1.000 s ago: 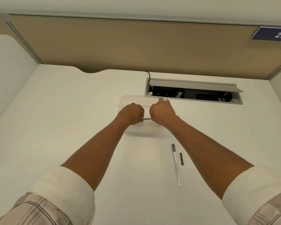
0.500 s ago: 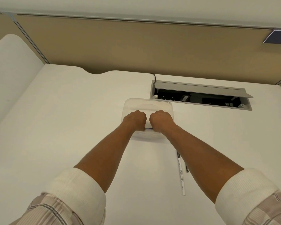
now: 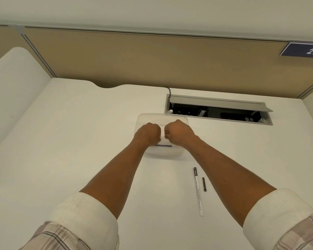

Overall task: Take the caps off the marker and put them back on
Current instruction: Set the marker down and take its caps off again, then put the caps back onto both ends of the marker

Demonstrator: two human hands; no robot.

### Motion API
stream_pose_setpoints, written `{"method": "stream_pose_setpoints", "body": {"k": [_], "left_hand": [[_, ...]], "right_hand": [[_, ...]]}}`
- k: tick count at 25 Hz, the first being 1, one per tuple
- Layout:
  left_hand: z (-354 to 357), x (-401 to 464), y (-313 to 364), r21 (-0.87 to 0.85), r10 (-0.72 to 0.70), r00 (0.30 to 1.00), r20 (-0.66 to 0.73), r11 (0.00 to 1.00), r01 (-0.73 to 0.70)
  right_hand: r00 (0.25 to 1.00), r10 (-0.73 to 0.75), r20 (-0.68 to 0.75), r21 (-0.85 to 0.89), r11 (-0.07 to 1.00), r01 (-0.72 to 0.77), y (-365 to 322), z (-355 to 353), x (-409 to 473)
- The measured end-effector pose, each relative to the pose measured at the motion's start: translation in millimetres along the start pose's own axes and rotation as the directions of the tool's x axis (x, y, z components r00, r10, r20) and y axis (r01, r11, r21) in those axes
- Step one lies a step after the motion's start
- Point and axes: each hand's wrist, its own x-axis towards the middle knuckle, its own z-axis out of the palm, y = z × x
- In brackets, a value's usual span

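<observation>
Two fists hover close together over a clear plastic container (image 3: 162, 136) that sits on the white table (image 3: 79, 141), just in front of an open cable tray (image 3: 219, 112) sunk into the table's far side. The left hand (image 3: 148, 134) and right hand (image 3: 179, 134) are both curled tight, knuckles facing each other with a narrow gap between them; whatever either one grips is buried inside the fingers, so I cannot tell what they have hold of. Through the container's near wall a thin blue marker (image 3: 163, 146) shows as a short horizontal line below the fists; whether it lies on the container's floor or hangs from the hands cannot be made out. The rest of the container's inside is screened by the hands. Nearer the person, to the right, a white marker (image 3: 198, 191) lies on the table, pointing away, with a dark cap on its far end. Just beside it on the right, apart from it, rests a small black cap (image 3: 204, 184). The print on the white barrel is too small to read. Inside the cable tray, dark sockets and small white parts are visible but indistinct. Rolled white cuffs and plaid sleeves are cut off by the bottom edge.
</observation>
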Motion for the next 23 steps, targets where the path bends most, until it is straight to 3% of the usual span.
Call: {"method": "stream_pose_setpoints", "body": {"k": [3, 7, 14, 23], "left_hand": [[-10.3, -12.3, 3.8, 0.002, 0.026, 0.992, -0.127, 1.000, -0.026], [-21.6, -30.0, 13.2, -0.092, 0.065, 0.972, -0.228, 0.992, -0.088], [-14.7, -67.1, 48.3, -0.131, 0.202, 0.900, -0.385, 0.954, -0.270], [30.9, -113.1, 88.3, -0.113, 0.305, 0.905, -0.296, 0.930, -0.350]], "right_hand": [[0.993, -0.005, -0.114, 0.066, 0.998, 0.013, 4.5, -11.3, -13.6], [0.972, -0.022, -0.232, 0.029, 0.999, 0.030, 10.1, -26.6, -36.1], [0.937, 0.018, -0.349, 0.080, 0.997, 0.011, 28.9, -31.8, -86.3], [0.933, 0.108, -0.343, 0.174, 0.983, -0.050, 59.5, 1.8, -164.8]]}}
